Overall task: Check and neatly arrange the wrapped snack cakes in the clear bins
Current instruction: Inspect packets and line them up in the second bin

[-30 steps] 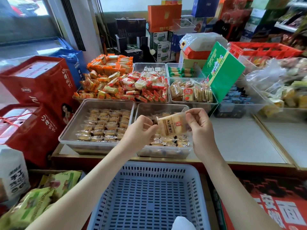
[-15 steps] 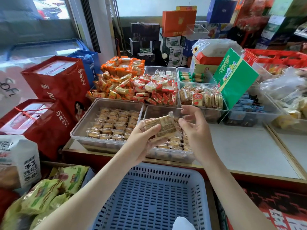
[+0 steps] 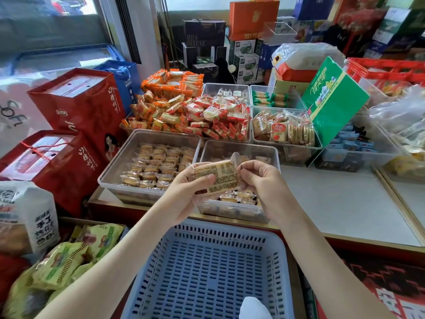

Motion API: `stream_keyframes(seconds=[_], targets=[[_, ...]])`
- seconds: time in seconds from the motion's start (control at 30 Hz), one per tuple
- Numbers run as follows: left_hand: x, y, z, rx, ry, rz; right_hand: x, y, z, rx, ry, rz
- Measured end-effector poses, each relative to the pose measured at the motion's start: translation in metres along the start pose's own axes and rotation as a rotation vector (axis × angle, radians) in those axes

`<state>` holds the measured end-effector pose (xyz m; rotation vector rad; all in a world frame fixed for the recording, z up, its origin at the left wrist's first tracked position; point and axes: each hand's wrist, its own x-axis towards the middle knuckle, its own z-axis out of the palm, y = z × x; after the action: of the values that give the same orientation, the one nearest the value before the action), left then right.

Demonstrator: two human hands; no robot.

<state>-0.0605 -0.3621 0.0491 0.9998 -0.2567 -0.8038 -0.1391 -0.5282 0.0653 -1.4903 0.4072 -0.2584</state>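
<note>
I hold one wrapped snack cake (image 3: pixel 220 176) in front of me, its printed back label facing up. My left hand (image 3: pixel 186 194) grips its left end with the thumb on top. My right hand (image 3: pixel 262 183) pinches its right edge. Under the cake stands a clear bin (image 3: pixel 273 155) with a few wrapped cakes along its near side. To its left, a second clear bin (image 3: pixel 110 171) holds several rows of small wrapped cakes (image 3: pixel 158 166).
A blue slotted basket (image 3: pixel 207 272) sits right below my arms. Red gift boxes (image 3: pixel 76 116) stand at the left, with green snack bags (image 3: pixel 59 263) in front of them. Behind are more bins of orange and red packets (image 3: pixel 190 111), and a green box (image 3: pixel 333 100). A white counter (image 3: pixel 340 199) stretches right.
The cake has been turned over from its front label to its printed back. My right hand, off the cake half a second ago, now pinches its right edge.
</note>
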Motion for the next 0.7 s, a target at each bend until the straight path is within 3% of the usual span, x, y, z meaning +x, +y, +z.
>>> stream_keyframes(seconds=[0.17, 0.3, 0.43, 0.5, 0.6, 0.7], targets=[[0.009, 0.000, -0.001, -0.009, 0.008, -0.016, 0.010, 0.001, -0.001, 0.079, -0.012, 0.038], [0.021, -0.004, -0.004, 0.010, 0.052, -0.027, 0.024, 0.010, -0.006, -0.173, 0.018, -0.004], [0.039, -0.008, -0.005, 0.084, 0.151, -0.037, 0.032, 0.023, -0.008, -0.595, 0.161, -0.359], [0.050, -0.012, -0.006, 0.132, 0.184, -0.049, 0.034, 0.031, 0.000, -0.723, 0.112, -0.483], [0.065, -0.020, -0.006, 0.190, 0.150, -0.127, 0.036, 0.050, 0.015, -0.847, -0.056, -0.383], [0.079, -0.029, -0.011, 0.184, 0.090, -0.194, 0.050, 0.066, 0.018, -0.858, -0.006, -0.292]])
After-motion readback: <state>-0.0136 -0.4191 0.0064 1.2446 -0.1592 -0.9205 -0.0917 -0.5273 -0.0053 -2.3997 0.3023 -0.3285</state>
